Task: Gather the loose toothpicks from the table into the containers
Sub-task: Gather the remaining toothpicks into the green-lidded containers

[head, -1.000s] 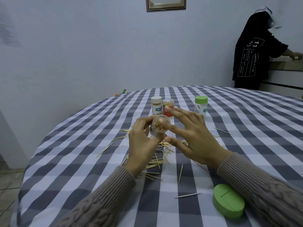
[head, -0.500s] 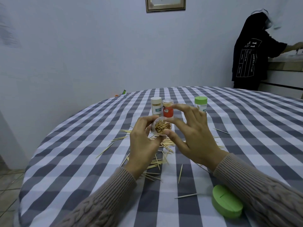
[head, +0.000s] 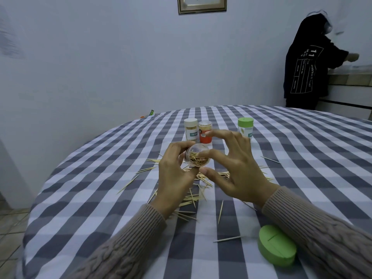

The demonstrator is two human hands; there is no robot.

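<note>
Open clear container, part-filled, tilted toward the viewer, gripped by left hand. Right hand relaxed, fingertips at its rim. Loose toothpicks lie beneath both hands. Suggest: keep mouth tilted up, tamp sticks parallel.

Head-worn view, down onto near table

Framed picture, person in black top
</note>
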